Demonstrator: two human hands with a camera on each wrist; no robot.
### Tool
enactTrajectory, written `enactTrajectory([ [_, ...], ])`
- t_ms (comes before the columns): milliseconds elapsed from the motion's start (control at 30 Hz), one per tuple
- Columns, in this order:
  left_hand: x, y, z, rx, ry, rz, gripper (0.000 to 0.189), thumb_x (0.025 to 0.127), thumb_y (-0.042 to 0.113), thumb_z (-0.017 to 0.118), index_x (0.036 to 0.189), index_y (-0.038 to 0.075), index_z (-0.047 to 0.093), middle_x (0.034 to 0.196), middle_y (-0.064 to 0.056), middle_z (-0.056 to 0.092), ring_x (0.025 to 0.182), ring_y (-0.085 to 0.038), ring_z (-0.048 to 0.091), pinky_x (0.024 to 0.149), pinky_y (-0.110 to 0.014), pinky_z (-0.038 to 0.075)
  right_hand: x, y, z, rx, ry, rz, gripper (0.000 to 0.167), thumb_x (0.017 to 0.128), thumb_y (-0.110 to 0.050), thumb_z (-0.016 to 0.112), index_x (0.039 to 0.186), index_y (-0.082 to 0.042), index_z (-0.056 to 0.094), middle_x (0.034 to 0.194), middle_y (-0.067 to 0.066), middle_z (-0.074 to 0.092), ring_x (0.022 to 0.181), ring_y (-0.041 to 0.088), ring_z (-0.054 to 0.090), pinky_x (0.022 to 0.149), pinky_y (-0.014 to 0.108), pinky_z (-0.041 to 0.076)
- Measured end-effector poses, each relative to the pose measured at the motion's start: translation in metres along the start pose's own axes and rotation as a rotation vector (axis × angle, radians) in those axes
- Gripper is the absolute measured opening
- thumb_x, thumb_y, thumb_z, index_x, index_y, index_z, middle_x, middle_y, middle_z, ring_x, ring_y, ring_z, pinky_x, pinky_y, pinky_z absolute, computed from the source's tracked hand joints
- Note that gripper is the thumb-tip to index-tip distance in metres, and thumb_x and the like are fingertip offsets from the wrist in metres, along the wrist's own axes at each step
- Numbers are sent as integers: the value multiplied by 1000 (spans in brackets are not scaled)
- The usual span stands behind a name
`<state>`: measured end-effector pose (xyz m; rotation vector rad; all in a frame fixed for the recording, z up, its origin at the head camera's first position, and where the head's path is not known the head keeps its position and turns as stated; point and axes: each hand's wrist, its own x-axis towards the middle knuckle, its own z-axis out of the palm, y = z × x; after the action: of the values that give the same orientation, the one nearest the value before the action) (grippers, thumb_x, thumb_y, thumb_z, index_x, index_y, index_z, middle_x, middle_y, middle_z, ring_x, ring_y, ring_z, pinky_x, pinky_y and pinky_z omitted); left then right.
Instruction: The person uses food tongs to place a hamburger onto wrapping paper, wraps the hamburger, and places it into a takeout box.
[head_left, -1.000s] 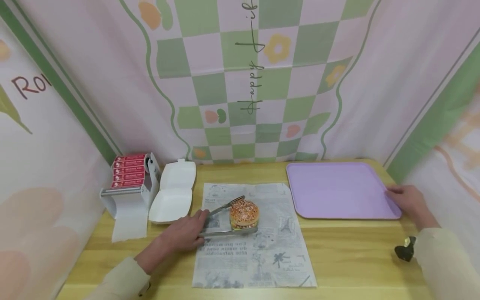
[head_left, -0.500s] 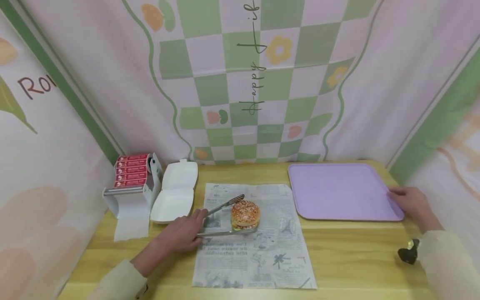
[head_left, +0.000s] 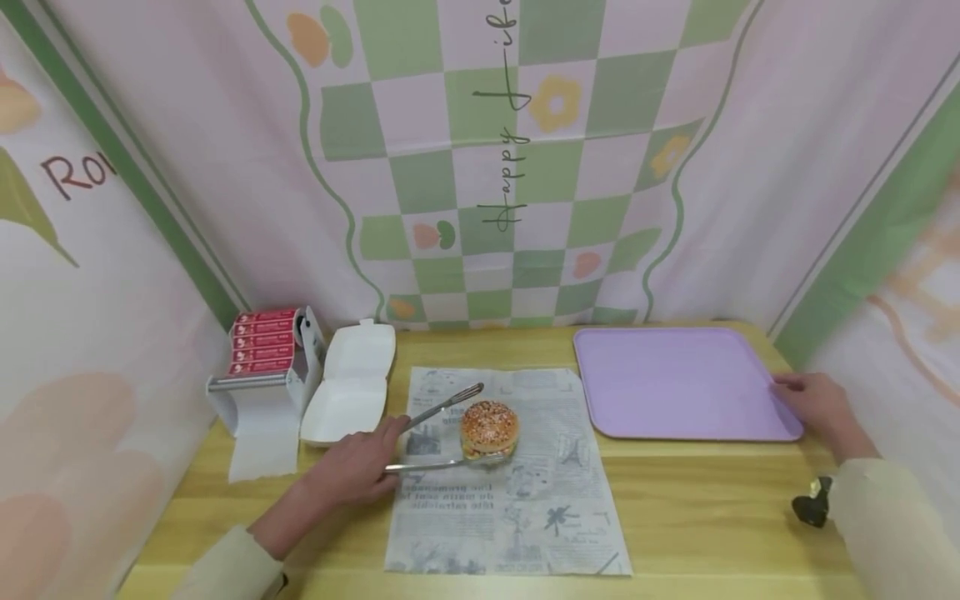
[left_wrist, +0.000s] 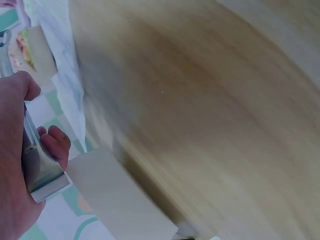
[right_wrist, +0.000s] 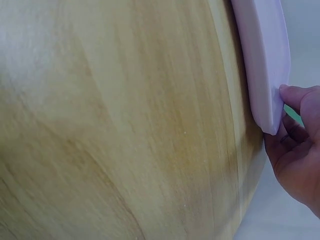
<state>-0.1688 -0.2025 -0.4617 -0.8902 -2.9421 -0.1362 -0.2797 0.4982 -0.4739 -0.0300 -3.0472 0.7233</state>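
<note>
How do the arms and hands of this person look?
The left hand and right hand are bare. The left sleeve and right sleeve are cream, ending before the wrists. A small black object, unclear what, shows beside the right one.

Seeded burger (head_left: 489,427) between spread tongs (head_left: 442,407), lilac tray (head_left: 686,383)

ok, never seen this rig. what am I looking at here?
No machine, just a person, bare-handed. The wide view comes from a head camera looking forward and down; the other two views from a camera on each wrist. The left hand holds metal tongs, prongs spread either side of a burger on printed paper. The right hand pinches the edge of a purple tray. Also on the wooden table: an open white box and a dispenser with a red-printed roll.
</note>
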Motion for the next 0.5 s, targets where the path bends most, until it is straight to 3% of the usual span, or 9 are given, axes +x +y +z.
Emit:
enactTrajectory([
  [133, 0, 4, -5, -26, 19, -9, 68, 86, 30, 70, 140, 5, 38, 110, -8, 60, 57, -11, 54, 48, -25, 45, -4, -2, -2, -8, -12, -10, 45, 101, -20, 51, 124, 19, 53, 121, 45, 53, 108, 66, 48, 83, 65, 45],
  [267, 1, 10, -9, -56, 36, -30, 69, 92, 41, 68, 142, 5, 38, 114, -12, 64, 61, -16, 61, 53, -29, 50, -5, -8, -3, -30, -20, -73, 47, 99, -18, 53, 127, 20, 50, 117, 46, 55, 105, 66, 51, 81, 66, 46],
  [500, 6, 22, -15, -145, 22, -101, 76, 91, 54, 65, 144, 9, 36, 113, -9, 61, 65, -15, 61, 53, -28, 49, -3, -11, -3, -100, -77, -127, 54, 101, -18, 49, 129, 27, 40, 120, 50, 49, 108, 68, 47, 89, 72, 42],
])
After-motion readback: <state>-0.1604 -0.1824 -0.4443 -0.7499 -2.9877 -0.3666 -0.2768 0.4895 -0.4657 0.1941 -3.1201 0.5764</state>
